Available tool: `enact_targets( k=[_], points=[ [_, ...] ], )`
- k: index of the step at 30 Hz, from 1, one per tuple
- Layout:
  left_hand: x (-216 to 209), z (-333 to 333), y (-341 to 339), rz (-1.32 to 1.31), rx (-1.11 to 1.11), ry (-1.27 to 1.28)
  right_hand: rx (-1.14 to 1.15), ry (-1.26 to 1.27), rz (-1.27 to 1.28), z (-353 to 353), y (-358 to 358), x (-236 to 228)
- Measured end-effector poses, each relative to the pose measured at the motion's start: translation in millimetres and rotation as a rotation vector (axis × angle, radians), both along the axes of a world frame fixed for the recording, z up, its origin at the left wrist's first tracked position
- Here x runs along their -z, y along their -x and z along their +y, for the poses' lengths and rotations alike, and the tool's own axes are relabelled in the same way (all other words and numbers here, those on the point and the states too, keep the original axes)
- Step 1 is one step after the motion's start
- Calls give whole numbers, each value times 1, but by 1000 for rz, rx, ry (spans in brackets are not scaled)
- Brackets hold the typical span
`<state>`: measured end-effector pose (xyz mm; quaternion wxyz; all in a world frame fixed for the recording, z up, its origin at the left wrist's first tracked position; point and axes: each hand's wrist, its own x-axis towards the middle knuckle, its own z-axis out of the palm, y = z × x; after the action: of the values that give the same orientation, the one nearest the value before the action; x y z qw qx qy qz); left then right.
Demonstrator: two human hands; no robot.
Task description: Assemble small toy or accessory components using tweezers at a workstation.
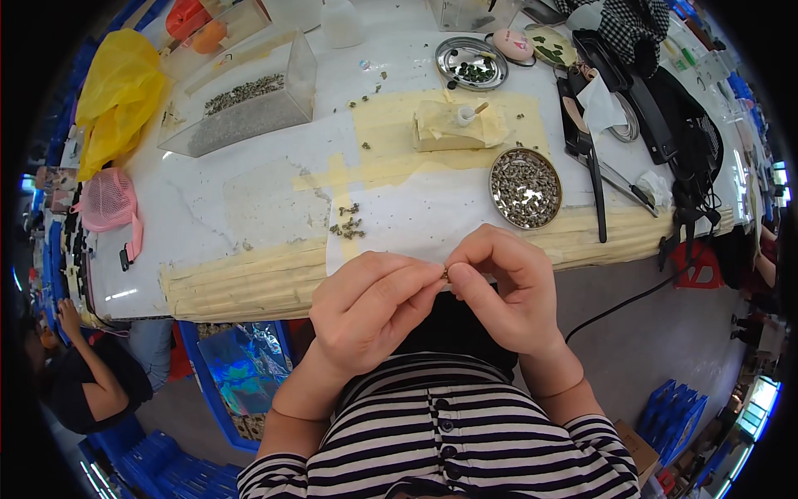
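Close over the table's front edge, my left hand (366,312) and my right hand (509,291) meet fingertip to fingertip. Both are pinched on one tiny metal piece (445,275), mostly covered by the fingers; its exact kind is too small to make out. Beyond them lies a white paper sheet (420,218), with a loose cluster of small metal parts (347,226) at its left side. To the right, a round metal dish (493,200) holds many similar parts. Behind the paper stands a small tape-covered block (440,143) with a little white cup and a stick on top.
A clear plastic bin (249,129) with small parts stands far left, near a yellow bag (120,87) and pink mesh pouch (108,200). Another dish (439,66) holds dark green pieces. Black-handled tools (598,195) lie right. A cable (623,298) hangs below; blue crates (672,420) stand on the floor.
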<state>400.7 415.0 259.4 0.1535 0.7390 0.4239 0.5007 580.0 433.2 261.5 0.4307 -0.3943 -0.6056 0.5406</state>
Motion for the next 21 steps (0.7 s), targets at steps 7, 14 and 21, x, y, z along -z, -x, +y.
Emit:
enact_targets(
  k=[7,14,21],
  points=[
    [1,3,6,-185,95,136,-105,214,211,-3,-1,-2],
    [8,3,5,-332,128,232,32,-82,42,-3,4,4],
    [13,-9,-3,-715,193,553,262,-707,-265,3,13,9]
  ],
)
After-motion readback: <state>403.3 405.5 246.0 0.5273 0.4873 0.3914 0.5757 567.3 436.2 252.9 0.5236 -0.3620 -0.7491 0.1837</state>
